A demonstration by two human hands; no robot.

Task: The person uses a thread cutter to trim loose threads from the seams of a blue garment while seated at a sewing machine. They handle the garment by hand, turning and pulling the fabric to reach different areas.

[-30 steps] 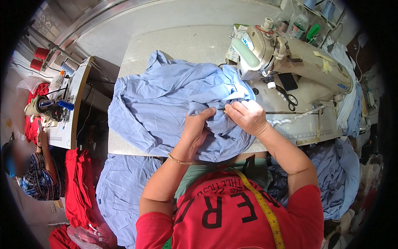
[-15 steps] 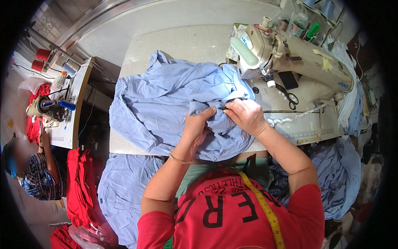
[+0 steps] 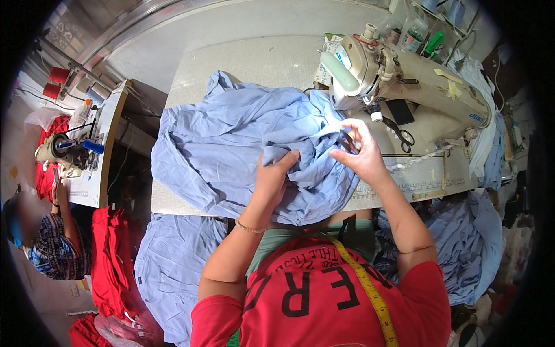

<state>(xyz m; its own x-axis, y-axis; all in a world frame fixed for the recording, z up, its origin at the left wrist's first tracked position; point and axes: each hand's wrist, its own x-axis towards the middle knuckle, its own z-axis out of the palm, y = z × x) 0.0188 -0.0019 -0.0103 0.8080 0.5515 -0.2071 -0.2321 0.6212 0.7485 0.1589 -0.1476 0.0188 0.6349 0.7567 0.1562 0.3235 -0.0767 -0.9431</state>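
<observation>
Blue cloth [image 3: 243, 139], soft and full of wrinkles, lies in a big heap on the pale sewing table [image 3: 248, 61], just left of the cream sewing machine [image 3: 399, 81]. The left hand [image 3: 273, 176] rests on the near part of the cloth, with its fingers curled down into a fold, closed on the fabric. The right hand [image 3: 364, 153] is at the cloth's edge next to the machine, and its fingertips are pinched together on a small bit of the blue cloth. Black scissors [image 3: 399, 134] lie on the table beside the right hand, under the machine's arm. A yellow tape measure [image 3: 364, 283] hangs over the person's red shirt. More blue cloth [image 3: 173, 260] hangs below the table.
</observation>
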